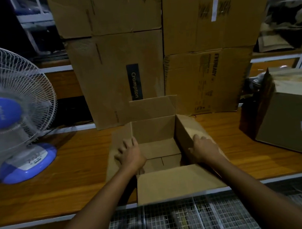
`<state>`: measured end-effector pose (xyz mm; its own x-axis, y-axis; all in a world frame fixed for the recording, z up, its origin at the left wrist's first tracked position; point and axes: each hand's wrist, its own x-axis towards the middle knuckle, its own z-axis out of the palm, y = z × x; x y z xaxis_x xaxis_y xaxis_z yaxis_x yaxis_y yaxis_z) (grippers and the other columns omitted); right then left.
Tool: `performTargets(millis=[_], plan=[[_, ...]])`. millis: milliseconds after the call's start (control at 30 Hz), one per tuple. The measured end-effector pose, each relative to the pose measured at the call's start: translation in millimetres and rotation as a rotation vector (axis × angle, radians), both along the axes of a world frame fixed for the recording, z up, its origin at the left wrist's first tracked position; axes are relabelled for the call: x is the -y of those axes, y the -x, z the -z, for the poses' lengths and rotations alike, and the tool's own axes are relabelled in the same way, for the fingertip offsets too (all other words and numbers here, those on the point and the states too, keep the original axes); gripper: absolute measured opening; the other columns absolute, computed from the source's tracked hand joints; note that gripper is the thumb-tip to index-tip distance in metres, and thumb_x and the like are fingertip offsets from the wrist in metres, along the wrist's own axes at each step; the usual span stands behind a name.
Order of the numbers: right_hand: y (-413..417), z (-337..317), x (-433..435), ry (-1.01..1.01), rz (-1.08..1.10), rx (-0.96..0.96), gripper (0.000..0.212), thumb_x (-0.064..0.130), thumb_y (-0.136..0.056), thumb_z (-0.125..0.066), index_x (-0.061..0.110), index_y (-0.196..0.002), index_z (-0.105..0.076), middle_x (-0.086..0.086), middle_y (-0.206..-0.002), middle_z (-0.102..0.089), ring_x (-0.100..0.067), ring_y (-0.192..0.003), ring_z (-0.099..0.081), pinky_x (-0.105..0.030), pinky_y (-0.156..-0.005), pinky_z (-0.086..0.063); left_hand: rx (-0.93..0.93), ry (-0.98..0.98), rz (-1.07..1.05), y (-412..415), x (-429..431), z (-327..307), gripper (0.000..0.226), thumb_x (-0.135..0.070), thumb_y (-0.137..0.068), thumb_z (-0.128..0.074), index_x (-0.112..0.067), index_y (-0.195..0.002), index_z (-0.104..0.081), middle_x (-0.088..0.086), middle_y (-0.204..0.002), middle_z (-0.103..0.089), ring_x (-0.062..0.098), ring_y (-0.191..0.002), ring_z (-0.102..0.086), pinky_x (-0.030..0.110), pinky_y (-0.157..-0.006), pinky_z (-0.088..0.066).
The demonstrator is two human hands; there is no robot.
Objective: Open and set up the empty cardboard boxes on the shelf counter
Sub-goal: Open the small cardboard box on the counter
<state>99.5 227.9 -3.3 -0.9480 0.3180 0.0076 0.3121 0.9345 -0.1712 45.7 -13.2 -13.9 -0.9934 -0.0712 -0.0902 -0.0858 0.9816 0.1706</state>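
Note:
An open, empty cardboard box (155, 130) stands on the wooden counter (74, 168) in front of me, all its top flaps folded outward. My left hand (130, 153) lies flat with spread fingers on the left flap, pressing it down and out. My right hand (205, 149) rests on the right flap (188, 129), fingers curved over its surface. The near flap (176, 183) hangs toward me over the counter edge. The far flap (153, 106) stands upright.
Tall stacked cardboard boxes (119, 77) (209, 80) rise right behind the open box. A white and blue table fan (11, 108) stands at the left. Another carton (291, 118) sits at the right. Wire mesh (174, 220) lies below the counter edge.

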Motion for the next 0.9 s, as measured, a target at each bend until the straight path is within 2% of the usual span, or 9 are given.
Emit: performTargets(millis=[100, 233, 367, 467, 567, 633, 733, 800, 900], plan=[[20, -7, 4, -0.049, -0.063, -0.095, 0.047, 0.041, -0.092, -0.059, 0.020, -0.133, -0.049, -0.009, -0.127, -0.052, -0.026, -0.114, -0.051, -0.045, -0.093, -0.050, -0.061, 0.057, 0.093, 19, -4, -13, 0.090, -0.038, -0.090, -0.061, -0.022, -0.159, -0.006, 0.015, -0.166, -0.002, 0.041, -0.150, -0.010, 0.060, -0.117, -0.019], [62, -19, 12, -0.018, -0.234, -0.091, 0.052, 0.039, -0.090, -0.062, 0.023, -0.138, -0.047, -0.006, -0.147, -0.043, -0.026, -0.128, -0.046, -0.045, -0.101, -0.048, -0.186, 0.055, 0.199, 55, -17, -25, 0.071, -0.033, -0.094, -0.056, -0.022, -0.156, -0.023, 0.014, -0.166, -0.002, 0.038, -0.152, -0.006, 0.057, -0.120, -0.016], [105, -27, 20, -0.050, -0.345, -0.066, 0.065, 0.036, -0.089, -0.065, 0.023, -0.147, -0.037, -0.008, -0.162, -0.022, -0.033, -0.146, -0.025, -0.050, -0.116, -0.033, -0.242, 0.098, 0.326, 102, -25, -24, 0.051, -0.031, -0.095, -0.055, -0.019, -0.143, -0.044, 0.015, -0.166, 0.005, 0.040, -0.152, 0.006, 0.057, -0.120, -0.012], [136, -37, 19, -0.065, -0.379, -0.021, 0.078, 0.036, -0.088, -0.066, 0.023, -0.153, -0.026, -0.011, -0.164, -0.012, -0.040, -0.150, -0.006, -0.058, -0.118, -0.020, -0.247, 0.157, 0.344, 133, -27, -19, 0.058, -0.032, -0.096, -0.053, -0.021, -0.150, -0.035, 0.016, -0.166, 0.010, 0.040, -0.151, 0.009, 0.057, -0.120, -0.005], [168, -37, 12, -0.052, -0.395, 0.020, 0.083, 0.030, -0.089, -0.065, 0.024, -0.156, -0.016, -0.009, -0.165, -0.001, -0.043, -0.149, 0.002, -0.065, -0.117, -0.012, -0.206, 0.101, 0.304, 158, -28, -16, 0.063, -0.029, -0.097, -0.051, -0.022, -0.154, -0.024, 0.011, -0.167, 0.006, 0.037, -0.152, 0.006, 0.056, -0.121, -0.006], [188, -31, 6, -0.015, -0.354, 0.087, 0.084, 0.030, -0.085, -0.068, 0.026, -0.153, -0.018, -0.008, -0.163, -0.008, -0.044, -0.148, -0.006, -0.067, -0.116, -0.014, -0.160, 0.073, 0.294, 173, -27, -11, 0.066, -0.030, -0.097, -0.051, -0.022, -0.155, -0.021, 0.009, -0.167, -0.001, 0.036, -0.152, -0.001, 0.057, -0.121, -0.014], [209, -15, -3, 0.006, -0.335, 0.188, 0.071, 0.031, -0.085, -0.069, 0.027, -0.144, -0.030, -0.006, -0.149, -0.035, -0.038, -0.133, -0.038, -0.062, -0.108, -0.034, -0.049, 0.051, 0.312, 190, -23, -3, 0.060, -0.039, -0.094, -0.053, -0.024, -0.149, -0.033, 0.008, -0.158, -0.030, 0.033, -0.143, -0.028, 0.052, -0.112, -0.032], [214, -4, -7, 0.057, -0.331, 0.159, 0.057, 0.028, -0.087, -0.068, 0.026, -0.138, -0.041, -0.005, -0.139, -0.048, -0.031, -0.125, -0.048, -0.053, -0.104, -0.043, -0.010, 0.034, 0.308, 197, -23, -1, 0.043, -0.043, -0.090, -0.057, -0.028, -0.129, -0.051, 0.004, -0.139, -0.052, 0.028, -0.126, -0.048, 0.045, -0.101, -0.040], [217, 6, -12, 0.147, -0.303, 0.069, 0.040, 0.023, -0.089, -0.066, 0.026, -0.127, -0.052, -0.002, -0.129, -0.055, -0.023, -0.118, -0.052, -0.043, -0.102, -0.047, -0.048, 0.036, 0.309, 201, -24, 2, 0.014, -0.039, -0.091, -0.061, -0.033, -0.103, -0.057, 0.000, -0.118, -0.064, 0.023, -0.110, -0.057, 0.039, -0.089, -0.043]])
